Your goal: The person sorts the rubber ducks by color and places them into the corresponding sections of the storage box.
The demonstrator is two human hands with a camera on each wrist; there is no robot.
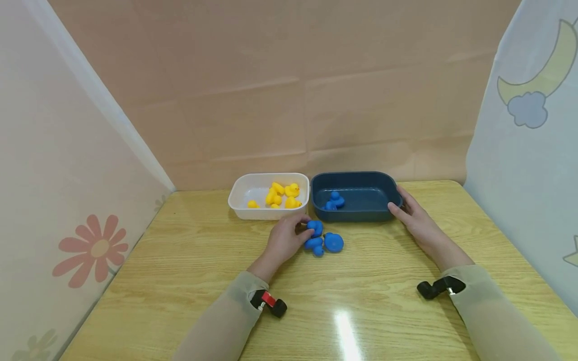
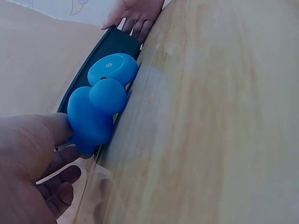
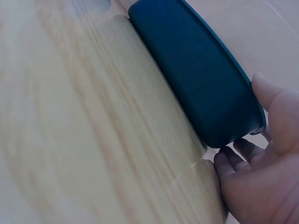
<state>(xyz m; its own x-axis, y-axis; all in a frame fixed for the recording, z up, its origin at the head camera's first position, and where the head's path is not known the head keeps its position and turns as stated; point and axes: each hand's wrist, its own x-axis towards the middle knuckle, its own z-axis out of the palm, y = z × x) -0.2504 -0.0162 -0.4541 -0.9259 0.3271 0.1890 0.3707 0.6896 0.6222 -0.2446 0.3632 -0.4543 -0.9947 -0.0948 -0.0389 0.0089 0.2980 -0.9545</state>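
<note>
My left hand [image 1: 285,236] pinches a blue rubber duck [image 1: 315,227] between thumb and fingertips, just in front of the bins. Right beside it lies a second blue duck [image 1: 314,244], tipped over. A third blue duck [image 1: 334,242] shows its flat round base. In the left wrist view, the blue ducks overlap close to my thumb. My right hand [image 1: 420,225] holds the right end of the dark blue bin [image 1: 361,216], thumb at its rim and fingers around the end wall. Inside this bin, blue ducks [image 1: 335,199] sit at the left.
A white bin [image 1: 257,214] with several yellow ducks [image 1: 276,195] stands left of the dark blue one, their ends nearly meeting. Both stand at the back of the wooden table [image 1: 180,281], before a beige cloth backdrop [image 1: 271,100]. Printed cloths hang on both sides.
</note>
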